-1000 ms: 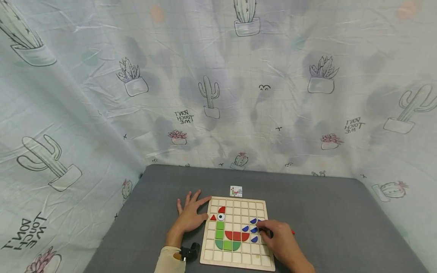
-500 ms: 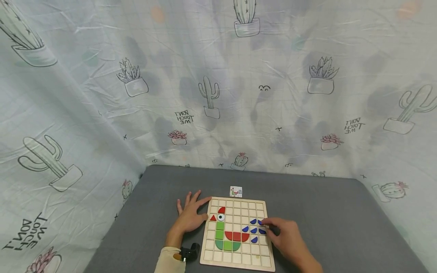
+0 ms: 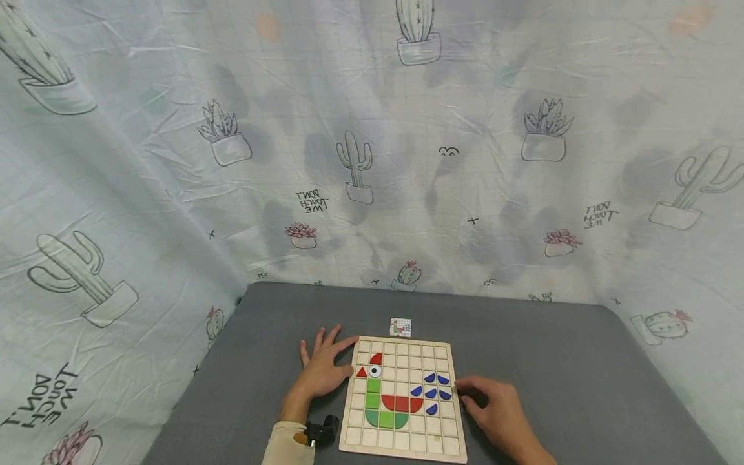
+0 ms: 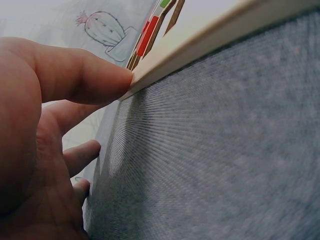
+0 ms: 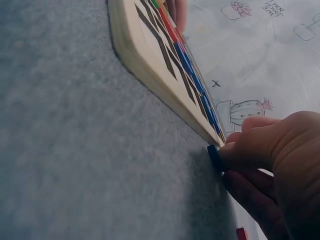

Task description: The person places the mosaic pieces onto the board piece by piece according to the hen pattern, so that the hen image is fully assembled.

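My left hand [image 3: 321,371] lies at the board's left side with its fingers spread; in the left wrist view its thumb [image 4: 95,77] touches the edge of the wooden grid board [image 3: 424,442]. On the board sits a bird-like pattern: a red triangle [image 3: 361,372], an eye disc [image 3: 374,371], green squares [image 3: 372,400], red pieces [image 3: 402,403] and several blue half-round pieces [image 3: 431,392]. Just off the board's right edge, my right hand [image 3: 496,410] has its fingers curled. The right wrist view shows it pinching a dark blue piece [image 5: 215,158], hidden in the head view.
A small printed pattern card [image 3: 400,327] lies beyond the board's far edge on the grey table [image 3: 569,374]. In the right wrist view, a red piece [image 5: 242,233] shows under the right hand. A cactus-print curtain [image 3: 407,161] encloses the table.
My right hand has moved right, from over the blue pieces to just outside the board's right edge, uncovering the blue pieces there. The left hand has stayed in place.
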A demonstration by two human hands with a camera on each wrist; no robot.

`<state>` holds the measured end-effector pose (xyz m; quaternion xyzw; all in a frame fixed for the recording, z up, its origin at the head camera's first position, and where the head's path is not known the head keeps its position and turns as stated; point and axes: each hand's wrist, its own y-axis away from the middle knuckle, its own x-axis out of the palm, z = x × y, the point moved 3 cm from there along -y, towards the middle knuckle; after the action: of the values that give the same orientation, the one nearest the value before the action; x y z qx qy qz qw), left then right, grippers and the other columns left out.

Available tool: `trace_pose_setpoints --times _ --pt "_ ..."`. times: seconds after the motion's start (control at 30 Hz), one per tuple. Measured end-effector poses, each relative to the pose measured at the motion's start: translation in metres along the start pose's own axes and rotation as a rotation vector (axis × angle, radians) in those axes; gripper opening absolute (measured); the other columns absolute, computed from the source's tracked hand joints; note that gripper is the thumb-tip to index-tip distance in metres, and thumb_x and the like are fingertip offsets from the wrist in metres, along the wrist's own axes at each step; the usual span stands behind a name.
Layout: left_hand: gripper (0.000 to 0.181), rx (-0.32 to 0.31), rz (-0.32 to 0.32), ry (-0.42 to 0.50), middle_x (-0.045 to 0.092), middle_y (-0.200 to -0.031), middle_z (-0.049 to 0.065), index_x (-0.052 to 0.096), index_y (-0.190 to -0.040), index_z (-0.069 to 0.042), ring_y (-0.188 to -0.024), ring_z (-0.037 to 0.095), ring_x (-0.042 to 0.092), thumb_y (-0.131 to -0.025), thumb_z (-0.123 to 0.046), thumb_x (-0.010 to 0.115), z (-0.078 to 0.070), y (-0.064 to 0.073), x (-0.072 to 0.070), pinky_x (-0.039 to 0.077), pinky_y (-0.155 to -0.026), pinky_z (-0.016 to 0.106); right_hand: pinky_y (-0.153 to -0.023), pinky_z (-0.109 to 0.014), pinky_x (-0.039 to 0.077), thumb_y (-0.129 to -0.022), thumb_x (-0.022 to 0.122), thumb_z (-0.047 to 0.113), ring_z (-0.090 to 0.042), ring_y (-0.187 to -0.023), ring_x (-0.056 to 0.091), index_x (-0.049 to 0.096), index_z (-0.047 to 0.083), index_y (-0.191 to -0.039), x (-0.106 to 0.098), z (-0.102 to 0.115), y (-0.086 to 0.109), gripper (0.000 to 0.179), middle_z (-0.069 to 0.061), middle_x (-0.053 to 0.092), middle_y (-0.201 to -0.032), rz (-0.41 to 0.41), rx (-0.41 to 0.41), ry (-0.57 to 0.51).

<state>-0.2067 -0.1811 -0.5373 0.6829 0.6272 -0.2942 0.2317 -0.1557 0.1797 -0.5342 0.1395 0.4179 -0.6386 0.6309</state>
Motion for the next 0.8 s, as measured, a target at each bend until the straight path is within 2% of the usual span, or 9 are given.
trace_pose_setpoints --times 0.1,0.23,0.4,0.53,0.6,0.8 --pt "0.062 0.0 0.002 0.003 0.035 -0.176 0.023 0.071 -0.149 -0.019 -0.168 0.054 0.008 -0.087 -0.012 0.074 -0.001 0.0 -0.001 -0.017 -0.125 0.079 -0.084 -0.032 0.066 -0.077 0.09 -0.01 -0.001 -0.092 0.075 0.084 0.027 -0.097 -0.003 -0.001 0.004 0.042 0.02 0.079 -0.095 0.014 0.041 0.021" --pt "0.062 -0.002 0.007 -0.008 0.035 -0.177 0.023 0.07 -0.149 -0.02 -0.168 0.055 0.008 -0.087 -0.013 0.075 -0.002 0.0 -0.001 -0.017 -0.125 0.08 -0.083 -0.031 0.066 -0.077 0.09 -0.009 0.002 -0.09 0.074 0.083 0.028 -0.095 -0.008 -0.004 0.013 0.042 0.023 0.077 -0.093 0.021 0.057 0.04" --pt "0.062 0.001 0.006 -0.005 0.035 -0.176 0.023 0.071 -0.149 -0.02 -0.167 0.055 0.009 -0.087 -0.013 0.075 -0.002 0.001 -0.001 -0.017 -0.125 0.08 -0.078 -0.028 0.064 -0.07 0.094 -0.009 0.003 -0.088 0.073 0.082 0.03 -0.092 -0.017 -0.009 0.024 0.046 0.025 0.076 -0.091 -0.033 -0.042 0.073" --pt "0.062 0.007 0.002 0.001 0.035 -0.176 0.024 0.071 -0.149 -0.018 -0.167 0.055 0.009 -0.087 -0.013 0.075 -0.001 0.001 -0.001 -0.017 -0.124 0.08 -0.073 -0.02 0.06 -0.063 0.098 -0.007 0.003 -0.084 0.073 0.082 0.029 -0.091 -0.024 -0.013 0.031 0.048 0.022 0.077 -0.088 -0.097 -0.157 0.128" --pt "0.062 0.011 -0.005 0.002 0.036 -0.175 0.025 0.071 -0.148 -0.017 -0.167 0.056 0.009 -0.087 -0.012 0.075 0.0 0.0 -0.001 -0.017 -0.124 0.08 -0.072 -0.018 0.059 -0.062 0.099 -0.005 0.002 -0.084 0.074 0.083 0.028 -0.092 -0.026 -0.016 0.033 0.047 0.02 0.078 -0.089 -0.103 -0.192 0.144" --pt "0.061 0.014 -0.01 -0.006 0.036 -0.175 0.025 0.071 -0.148 -0.017 -0.166 0.056 0.01 -0.087 -0.013 0.075 0.001 0.0 0.0 -0.017 -0.124 0.08 -0.07 -0.028 0.064 -0.07 0.098 0.004 0.003 -0.087 0.074 0.084 0.022 -0.103 -0.028 -0.021 0.036 0.04 0.013 0.081 -0.095 0.04 -0.193 0.122"
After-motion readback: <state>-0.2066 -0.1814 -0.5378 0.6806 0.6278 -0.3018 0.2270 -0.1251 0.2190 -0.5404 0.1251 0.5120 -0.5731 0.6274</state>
